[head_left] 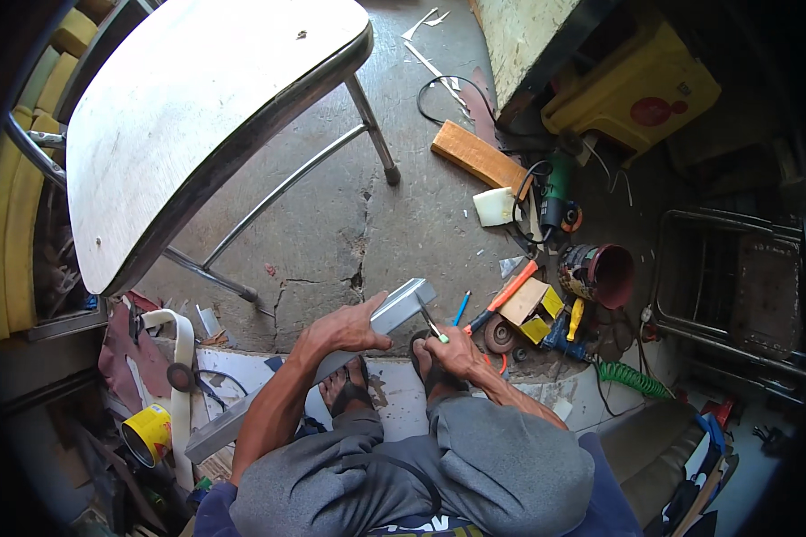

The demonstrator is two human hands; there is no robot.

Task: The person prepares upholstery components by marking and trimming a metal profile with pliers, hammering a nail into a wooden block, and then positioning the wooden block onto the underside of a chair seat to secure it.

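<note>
A long silvery metal bar (pixel 405 304) with a grooved profile slants across in front of my knees, its far end raised toward the middle. My left hand (pixel 342 329) is closed around it near that end, thumb on the near side. In my right hand (pixel 458 353) is a slim pointed tool (pixel 432 322) with a thin metal shaft and a light green part at the fingers. Its tip meets or nearly meets the bar's end; I cannot tell which. A blue pencil-like stick (pixel 462 308) lies on the floor just beyond my right hand.
At upper left stands a white-topped table (pixel 206 116) with metal legs. To the right lie a wooden block (pixel 480 157), a green angle grinder (pixel 557 192), an orange-handled tool (pixel 513 285), a yellow box (pixel 533 309) and a paint-stained bucket (pixel 604 276). A yellow can (pixel 148 434) sits lower left.
</note>
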